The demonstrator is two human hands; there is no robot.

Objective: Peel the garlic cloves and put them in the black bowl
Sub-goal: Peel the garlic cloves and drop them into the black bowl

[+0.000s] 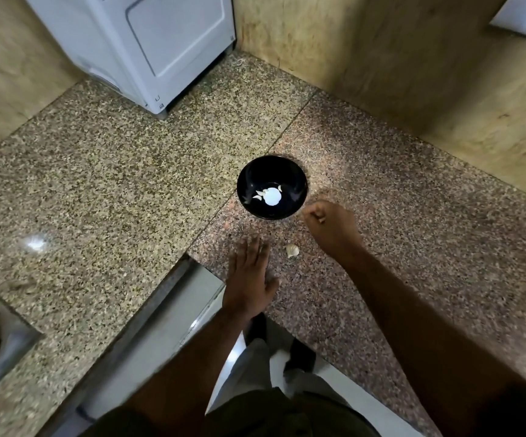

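Left hand [249,279] flat; garlic clove [292,250] just beside.

Black bowl [271,187] with peeled cloves [259,195] — garlic piece [292,250] between both hands

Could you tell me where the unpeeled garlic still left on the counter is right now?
In the head view the garlic piece lies on the granite counter, between the left hand and right hand, just in front of the black bowl.
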